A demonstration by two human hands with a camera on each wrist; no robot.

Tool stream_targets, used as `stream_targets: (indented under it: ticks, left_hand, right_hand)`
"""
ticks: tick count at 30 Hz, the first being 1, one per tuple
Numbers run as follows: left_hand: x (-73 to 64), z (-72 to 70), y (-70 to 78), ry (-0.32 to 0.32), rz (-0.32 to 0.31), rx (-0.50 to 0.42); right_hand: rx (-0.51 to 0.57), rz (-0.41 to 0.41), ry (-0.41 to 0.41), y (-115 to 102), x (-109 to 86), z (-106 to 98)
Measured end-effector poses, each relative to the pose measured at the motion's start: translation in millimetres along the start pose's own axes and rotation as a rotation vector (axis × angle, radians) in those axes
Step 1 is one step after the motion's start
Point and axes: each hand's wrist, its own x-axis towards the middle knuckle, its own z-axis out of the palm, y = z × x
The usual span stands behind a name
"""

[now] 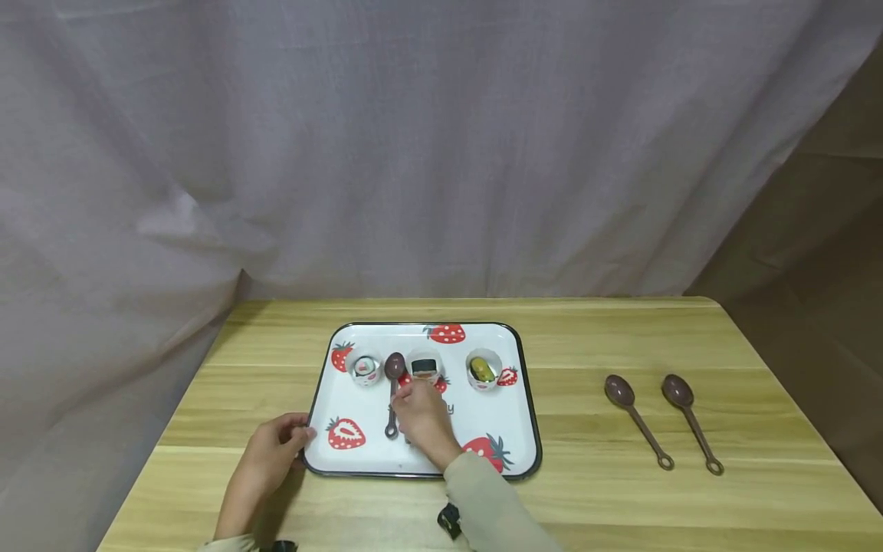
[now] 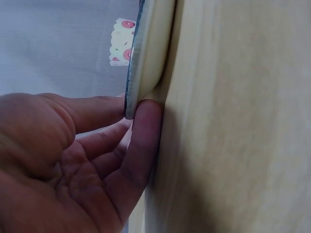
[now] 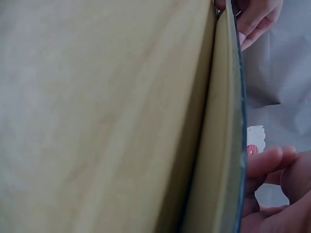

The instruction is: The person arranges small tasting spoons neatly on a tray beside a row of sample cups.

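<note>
My left hand [image 1: 265, 456] pinches the left rim of a white strawberry-print tray [image 1: 359, 460], thumb above and a finger [image 2: 147, 126] underneath. Over the tray's middle, my right hand [image 1: 428, 418] curls its fingers at the handle of a brown spoon [image 1: 395, 368], which points away from me. The tray edge hides their contact in the right wrist view. Left of the spoon stands a small paper cup [image 1: 363, 380] with a round sushi-like piece. Just right of it, another cup [image 1: 424, 356] holds a black-wrapped piece. A third cup [image 1: 485, 355] has a yellow-green piece inside.
Two more brown spoons, a left one [image 1: 620, 391] and a right one [image 1: 679, 391], lie side by side on the wooden table [image 1: 586, 491], right of the tray. A grey curtain [image 1: 441, 153] hangs behind the table's far edge.
</note>
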Motion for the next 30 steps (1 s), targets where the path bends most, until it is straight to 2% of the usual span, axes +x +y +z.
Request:
stream_targets:
  ticks: [7,14,17,24,30]
  left_hand:
    - [0.0,-0.5,1.5,-0.004,-0.016,0.008]
    - [0.1,-0.8,2.5,-0.008,-0.023,0.015]
    - [0.0,-1.3,1.9,-0.003,-0.020,0.012]
    - [1.0,-1.1,1.0,-0.001,-0.034,0.029]
    - [2.1,-0.1,2.0,-0.002,-0.047,0.034]
  right_hand:
    - [-0.060,0.000,-0.024,-3.5,-4.7,-0.9]
    - [-0.185,-0.079,-0.062,-7.3,-18.8,-6.2]
    - [-0.289,-0.142,-0.044,-8.3,-24.7,-4.8]
    - [-0.533,-0.266,0.064,-9.7,-30.0,5.0]
    - [-0.638,-0.314,0.100,-8.6,-27.5,8.3]
